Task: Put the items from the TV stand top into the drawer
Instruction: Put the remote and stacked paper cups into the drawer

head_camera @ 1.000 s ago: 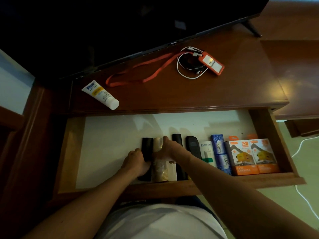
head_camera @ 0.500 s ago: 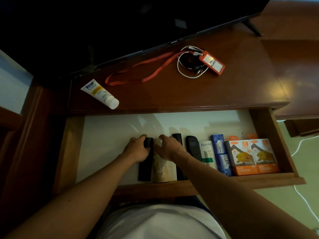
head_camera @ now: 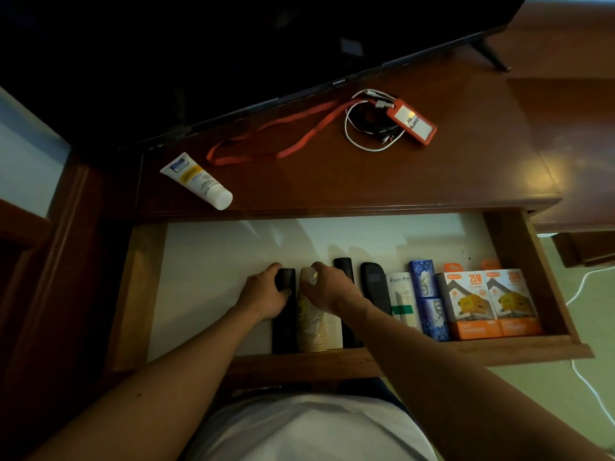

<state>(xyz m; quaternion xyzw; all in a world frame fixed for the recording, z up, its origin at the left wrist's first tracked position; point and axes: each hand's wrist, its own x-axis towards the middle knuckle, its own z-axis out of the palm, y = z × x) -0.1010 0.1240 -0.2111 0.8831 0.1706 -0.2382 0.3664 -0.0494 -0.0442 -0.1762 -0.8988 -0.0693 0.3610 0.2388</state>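
Note:
The drawer of the TV stand is pulled out, white inside. A row of items lies in it. My left hand grips the far end of a black remote. My right hand holds the top of a sleeve of stacked paper cups right beside it. On the stand top lie a white tube of cream, a red lanyard with an orange badge holder, and a coil of white and black cables.
Further right in the drawer lie two more black remotes, a white box, a blue box and two orange charger boxes. The drawer's left half is bare. A TV overhangs the stand's back. A white cable trails on the floor.
Both hands slid from the middle of the remote and cups toward their far ends. The items on the stand top have not moved.

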